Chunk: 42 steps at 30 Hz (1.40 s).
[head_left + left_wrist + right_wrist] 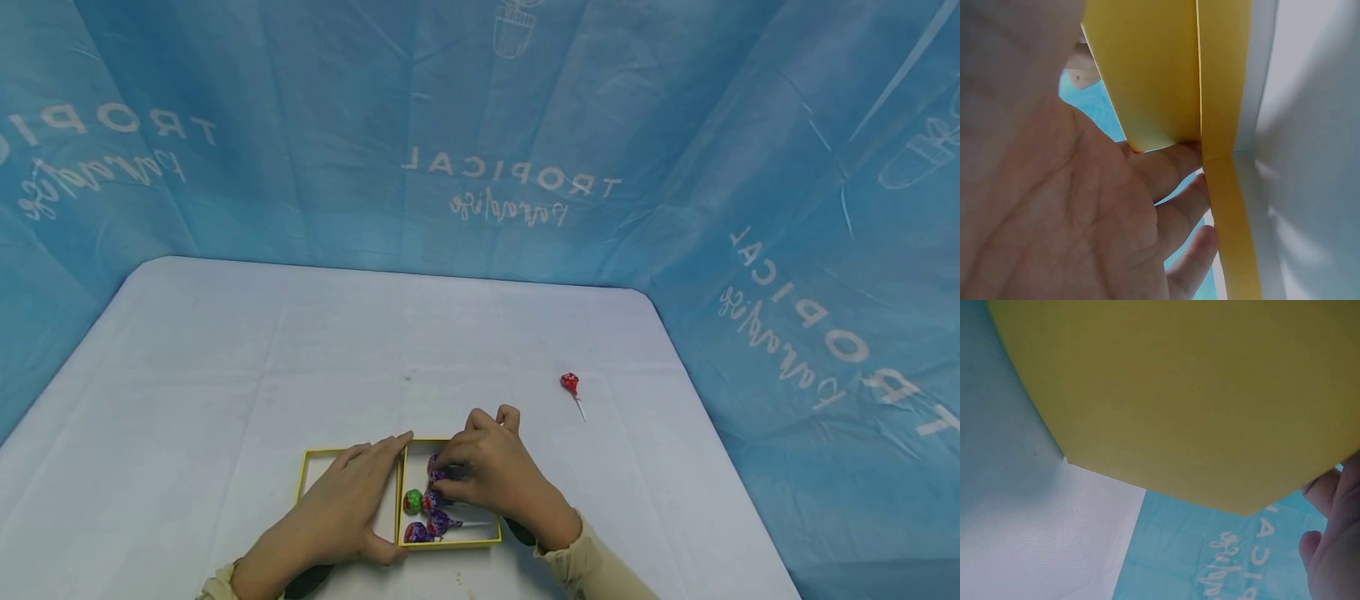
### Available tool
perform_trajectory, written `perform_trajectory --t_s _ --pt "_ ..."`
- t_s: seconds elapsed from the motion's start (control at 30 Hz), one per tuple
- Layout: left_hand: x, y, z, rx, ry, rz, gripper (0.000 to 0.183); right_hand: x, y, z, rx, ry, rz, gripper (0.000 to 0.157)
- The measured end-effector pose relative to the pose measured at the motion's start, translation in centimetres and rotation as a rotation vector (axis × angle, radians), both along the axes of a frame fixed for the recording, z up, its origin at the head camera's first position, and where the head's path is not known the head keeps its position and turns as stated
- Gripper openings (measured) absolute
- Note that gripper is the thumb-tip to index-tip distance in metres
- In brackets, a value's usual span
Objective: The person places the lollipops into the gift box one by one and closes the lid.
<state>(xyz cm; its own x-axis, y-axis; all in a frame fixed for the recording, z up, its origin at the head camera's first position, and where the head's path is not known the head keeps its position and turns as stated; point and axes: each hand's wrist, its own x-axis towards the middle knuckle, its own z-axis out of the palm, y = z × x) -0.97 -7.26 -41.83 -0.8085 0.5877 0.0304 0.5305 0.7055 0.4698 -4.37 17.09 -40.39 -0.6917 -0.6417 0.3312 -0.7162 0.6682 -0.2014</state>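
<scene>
A yellow-edged box (450,545) with a white inside lies open on the table, and several lollipops are in its right half. Among them are a green-wrapped lollipop (412,501) and a purple-wrapped lollipop (440,523). My left hand (348,500) spans the left half and grips the box by its middle wall, thumb at the near end, fingertips at the far end. In the left wrist view those fingers (1175,169) meet the yellow wall. Over the right half, my right hand (495,467) pinches another purple lollipop (432,469), its stick hidden by the fingers.
A red-wrapped lollipop (570,383) lies on the white-covered table (300,358), beyond and to the right of the box. Blue printed cloth (510,125) hangs around the back and sides of the table. The box's yellow outer wall (1166,394) fills much of the right wrist view.
</scene>
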Motion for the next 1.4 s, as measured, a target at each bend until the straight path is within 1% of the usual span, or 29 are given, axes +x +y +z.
perform_trajectory --t_s 0.17,0.4,0.67,0.9,1.23,1.4 --pt "0.02 0.01 0.03 0.002 -0.017 0.009 0.129 -0.14 0.01 -0.22 0.016 0.018 0.001 0.018" --pt "0.00 -0.04 0.00 0.002 0.004 0.002 0.128 -0.26 0.05 -0.46 0.017 0.031 -0.008 0.017" --pt "-0.04 -0.06 -0.06 -0.003 0.007 0.003 0.128 -0.25 -0.06 -0.47 0.013 0.039 -0.007 0.018" --pt "-0.04 0.05 0.05 -0.005 -0.028 0.010 0.130 -0.28 0.07 -0.46 0.023 0.120 -0.010 0.021" --pt "-0.08 0.01 -0.10 -0.016 -0.021 0.007 0.130 -0.27 0.14 -0.38 0.031 0.231 0.014 0.020" --pt "-0.11 0.00 -0.07 -0.020 -0.029 0.009 0.130 -0.17 0.15 -0.06 0.055 0.258 0.020 0.019"
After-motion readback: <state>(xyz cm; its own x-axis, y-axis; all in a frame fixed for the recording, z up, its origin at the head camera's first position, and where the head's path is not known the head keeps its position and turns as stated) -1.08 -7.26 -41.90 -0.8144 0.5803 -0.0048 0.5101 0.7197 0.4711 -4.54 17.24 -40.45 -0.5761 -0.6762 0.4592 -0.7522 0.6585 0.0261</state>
